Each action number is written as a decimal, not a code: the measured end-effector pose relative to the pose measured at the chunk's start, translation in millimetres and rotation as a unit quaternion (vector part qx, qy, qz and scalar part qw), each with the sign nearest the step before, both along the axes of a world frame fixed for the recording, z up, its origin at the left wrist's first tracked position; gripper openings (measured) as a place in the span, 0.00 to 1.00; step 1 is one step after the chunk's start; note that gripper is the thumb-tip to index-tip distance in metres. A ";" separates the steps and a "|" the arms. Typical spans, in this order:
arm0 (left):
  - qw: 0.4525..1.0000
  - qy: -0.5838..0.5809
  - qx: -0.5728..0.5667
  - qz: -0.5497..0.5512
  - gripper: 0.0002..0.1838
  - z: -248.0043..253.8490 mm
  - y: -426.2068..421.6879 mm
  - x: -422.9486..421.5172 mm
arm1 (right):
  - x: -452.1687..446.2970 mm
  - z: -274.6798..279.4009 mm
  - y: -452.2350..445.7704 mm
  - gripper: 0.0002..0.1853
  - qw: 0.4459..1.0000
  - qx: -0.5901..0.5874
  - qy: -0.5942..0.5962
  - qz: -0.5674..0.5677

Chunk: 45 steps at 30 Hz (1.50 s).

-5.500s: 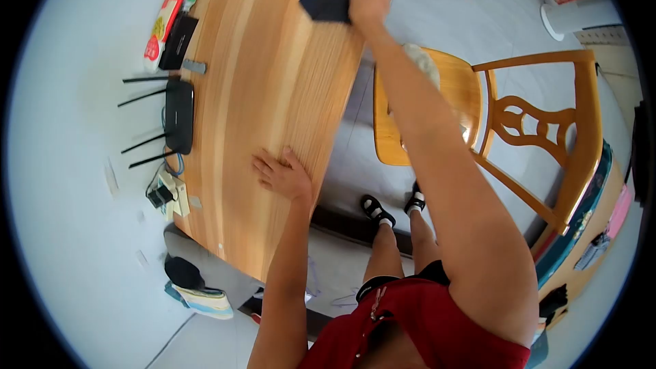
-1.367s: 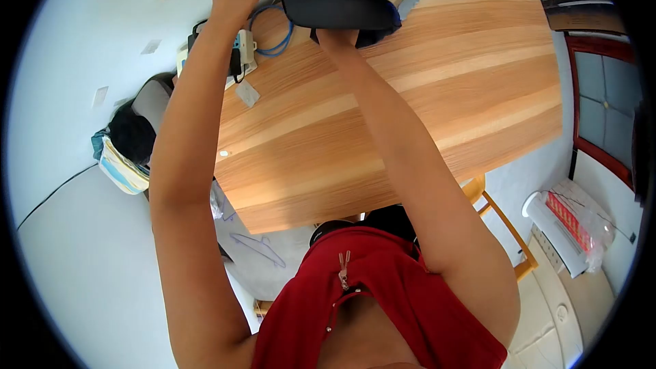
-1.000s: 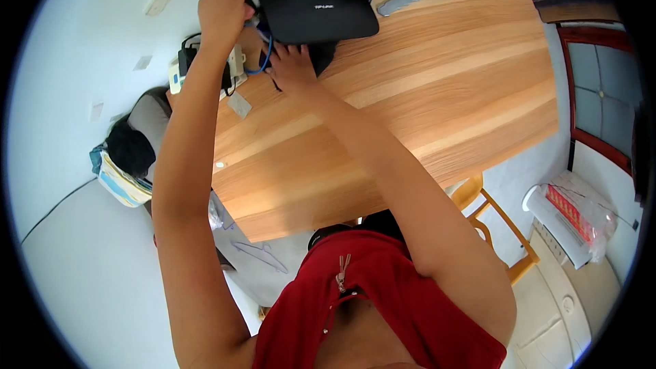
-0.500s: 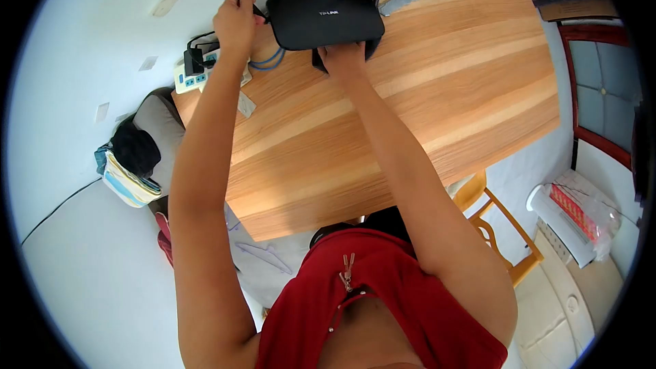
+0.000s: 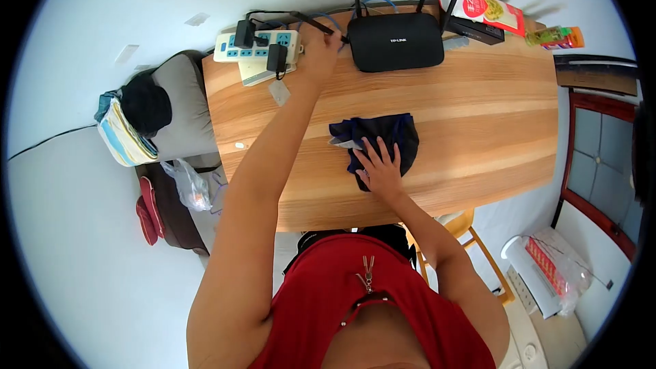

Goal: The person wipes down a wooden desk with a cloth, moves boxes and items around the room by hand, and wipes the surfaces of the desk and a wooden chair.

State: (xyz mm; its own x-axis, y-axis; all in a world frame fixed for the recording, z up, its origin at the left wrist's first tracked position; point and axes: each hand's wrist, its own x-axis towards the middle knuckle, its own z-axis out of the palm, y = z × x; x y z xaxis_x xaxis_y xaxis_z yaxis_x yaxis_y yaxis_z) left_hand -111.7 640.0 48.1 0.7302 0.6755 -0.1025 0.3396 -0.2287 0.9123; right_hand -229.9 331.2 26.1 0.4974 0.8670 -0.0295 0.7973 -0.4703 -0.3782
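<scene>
A black TP-LINK router (image 5: 396,41) rests on the wooden table (image 5: 478,109), three antennas upright and one leaning left. My left hand (image 5: 320,58) is at the base of that leaning antenna (image 5: 311,22). Motion blur smears its fingers, so whether they grip the antenna cannot be told. My right hand (image 5: 383,171) lies flat with spread fingers on a crumpled dark cloth (image 5: 403,138) with blue edges and a pale patch, near the table's front.
A white power strip (image 5: 229,48) with black adapters and cords sits at the back left, on a pale flat box. Behind the router run blue cables. At the back right are a red-and-white food packet (image 5: 488,8), a black box (image 5: 478,30) and a bottle (image 5: 557,36).
The router has come down flat onto the table. My right hand has left its underside and moved toward me with the dark cloth. The camera view has shifted left.
</scene>
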 end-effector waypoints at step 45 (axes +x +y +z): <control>0.896 0.129 0.416 0.087 0.67 -42.7 125.2 -207.2 | 23.8 -14.7 140.2 0.27 0.993 0.084 -0.037 0.077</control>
State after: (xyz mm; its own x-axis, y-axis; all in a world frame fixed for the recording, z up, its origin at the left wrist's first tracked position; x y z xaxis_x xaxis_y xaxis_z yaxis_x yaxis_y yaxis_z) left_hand -318.9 765.1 5.4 0.6303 0.6983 0.3393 0.6112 -0.7158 0.3376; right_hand -206.0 471.4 11.4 0.3533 0.9227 0.1543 0.8835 -0.2749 -0.3794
